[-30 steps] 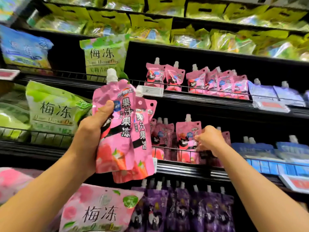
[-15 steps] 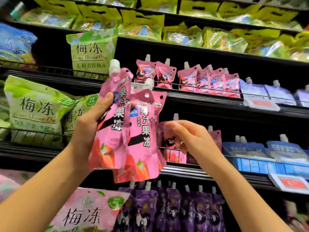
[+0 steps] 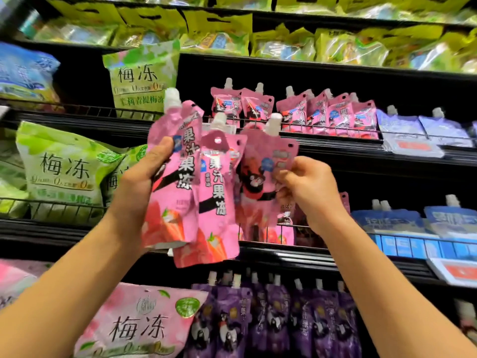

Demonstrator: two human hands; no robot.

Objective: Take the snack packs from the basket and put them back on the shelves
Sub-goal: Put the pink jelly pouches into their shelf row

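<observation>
**Restock: pulling next pink pouch**

While left hand [image 3: 140, 187] grips two pink pouches [image 3: 196, 192], right hand [image 3: 307, 189] pinches a third pouch [image 3: 260, 177] beside them. Next, probably: stand it behind the middle shelf rail [image 3: 291, 226] with matching pink ones. Basket not visible.

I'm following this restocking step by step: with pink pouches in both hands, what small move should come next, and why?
Probably the right hand should carry the pink pouch it pinches to the middle shelf's pink row just behind it. Same-coloured pouches stand there, and the left hand holds two more pouches waiting.
</observation>
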